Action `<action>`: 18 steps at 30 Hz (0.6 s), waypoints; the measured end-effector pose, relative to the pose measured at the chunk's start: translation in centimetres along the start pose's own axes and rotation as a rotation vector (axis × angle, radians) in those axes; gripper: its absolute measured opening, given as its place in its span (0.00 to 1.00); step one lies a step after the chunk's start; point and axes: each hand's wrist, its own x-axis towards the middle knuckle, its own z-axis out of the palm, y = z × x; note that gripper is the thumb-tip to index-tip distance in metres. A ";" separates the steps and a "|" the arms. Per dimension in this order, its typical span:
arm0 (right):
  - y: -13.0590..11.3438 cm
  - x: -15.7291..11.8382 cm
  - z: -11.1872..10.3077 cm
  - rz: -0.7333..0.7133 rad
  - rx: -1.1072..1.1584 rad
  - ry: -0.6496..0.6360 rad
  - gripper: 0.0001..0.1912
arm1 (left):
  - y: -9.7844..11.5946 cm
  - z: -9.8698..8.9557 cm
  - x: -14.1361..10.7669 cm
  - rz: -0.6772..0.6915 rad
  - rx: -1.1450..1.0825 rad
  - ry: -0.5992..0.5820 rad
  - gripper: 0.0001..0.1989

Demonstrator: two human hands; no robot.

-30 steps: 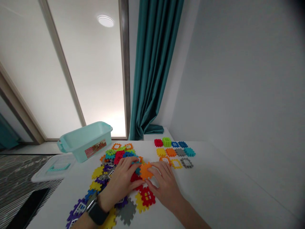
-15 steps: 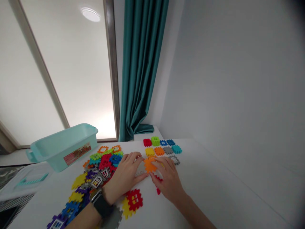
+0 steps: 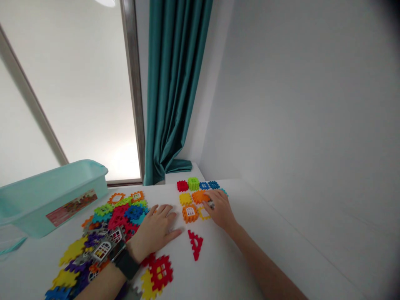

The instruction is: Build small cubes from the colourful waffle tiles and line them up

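1. From the worn camera, I take the red triangular piece [image 3: 195,251] as my landmark; it lies by itself on the white worktop [image 3: 231,254].
2. Beyond it and a little to its right, the right hand [image 3: 220,208] has bent fingers touching the right side of an orange piece [image 3: 198,196]. Whether they grip it or merely steady it, I can't tell.
3. To the triangle's left, the left hand [image 3: 158,229] lies palm down with fingers spread, holding nothing; I'd guess it is just resting its weight there.
4. Beyond the triangle, pieces sit in rows: a red stack [image 3: 182,186], a green stack [image 3: 193,183], a yellow piece [image 3: 186,199] and an orange window piece [image 3: 190,213] among them. The gaps look deliberate, probably to keep colours and shapes apart.
5. Left of the triangle, past the left hand, spreads a jumbled heap [image 3: 119,216], perhaps kept near for easy reach.
6. The right hand covers much of a grey piece [image 3: 211,205] and a turquoise one [image 3: 224,192]. The left forearm hides part of the heap, whose lower layers are hard to separate.
7. Far left of the triangle, the plastic bin [image 3: 34,219] runs out of sight; its inside floor doesn't show.
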 end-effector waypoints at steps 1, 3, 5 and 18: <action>0.2 0.3 0.4 0.000 -0.006 -0.015 0.12 | -0.1 0.1 -0.1 -0.008 -0.002 -0.027 0.18; 0.5 0.7 1.1 0.003 -0.018 -0.040 0.12 | -0.2 0.3 -0.3 -0.022 -0.008 -0.071 0.18; 0.7 0.9 1.7 0.007 -0.029 -0.059 0.12 | -0.2 0.3 -0.4 -0.028 -0.019 -0.078 0.19; 0.6 0.7 2.6 0.011 -0.054 -0.119 0.11 | -0.2 0.7 -0.9 -0.020 -0.018 -0.087 0.23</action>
